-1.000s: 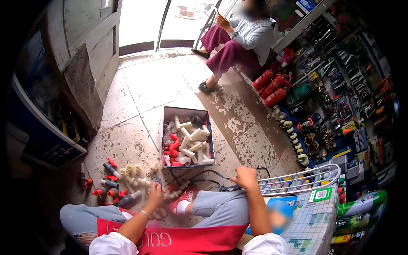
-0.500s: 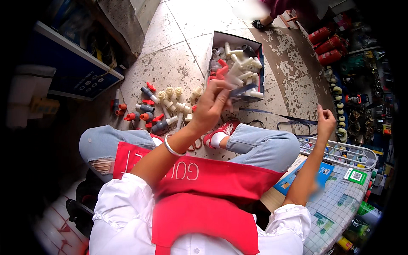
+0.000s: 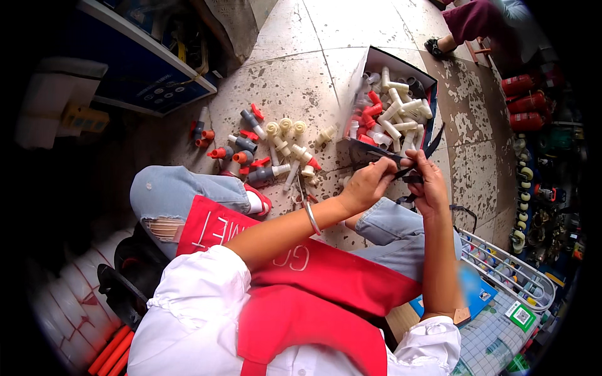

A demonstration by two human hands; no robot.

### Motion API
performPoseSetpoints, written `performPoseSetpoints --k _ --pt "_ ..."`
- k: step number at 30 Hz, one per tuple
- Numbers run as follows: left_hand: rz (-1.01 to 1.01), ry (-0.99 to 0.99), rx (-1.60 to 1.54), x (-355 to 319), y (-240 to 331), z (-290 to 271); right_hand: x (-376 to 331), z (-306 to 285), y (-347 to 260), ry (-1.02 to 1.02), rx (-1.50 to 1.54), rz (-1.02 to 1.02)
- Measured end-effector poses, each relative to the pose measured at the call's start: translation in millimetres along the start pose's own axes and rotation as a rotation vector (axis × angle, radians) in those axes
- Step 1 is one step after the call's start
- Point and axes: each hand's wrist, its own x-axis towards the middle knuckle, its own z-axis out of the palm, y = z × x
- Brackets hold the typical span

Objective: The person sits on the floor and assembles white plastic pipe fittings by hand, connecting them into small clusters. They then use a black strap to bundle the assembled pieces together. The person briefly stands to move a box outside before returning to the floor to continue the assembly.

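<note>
- Black strap: a thin, dark, ribbon-like strip held between both hands, just in front of the person's knees and touching the near edge of a box. Its far end rises in a curve past the box's right corner.
- Left hand: fingers closed in a pinch on the strap's left part; a silver bangle sits on the wrist.
- Right hand: fingers curled shut around the strap's right part, thumb toward the left hand. The two hands almost touch.
- Box: dark, open-topped, on the floor just beyond the hands, full of white and red plastic pipe fittings.
- Loose fittings: a scatter of grey, cream and red valves and joints on the floor, left of the box and beyond the left knee.
- Floor: pale speckled tiles, worn and blotchy to the right.
- Person's clothing: white sleeves, red apron, ripped blue jeans, seated low.
- Wire basket: white, at the right knee, near a blue packet.
- Blue shelf: upper left, holding boxes.
- Another person: seated at the top right, maroon trousers and a sandal in view.
- Red cylinders: stacked at the far right, beside racks of small hardware.
</note>
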Motion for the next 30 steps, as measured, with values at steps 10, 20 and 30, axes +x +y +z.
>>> performPoseSetpoints --k 10,20,30 --pt "-0.183 -0.271 1.153 -50 -224 -144 9 12 4 -0.105 -0.628 -0.17" --pt "-0.448 -0.36 0.782 -26 -210 -140 17 13 16 -0.062 -0.87 -0.291" --pt "-0.64 -0.22 -0.613 8 -93 -123 13 25 18 -0.009 -0.934 -0.397"
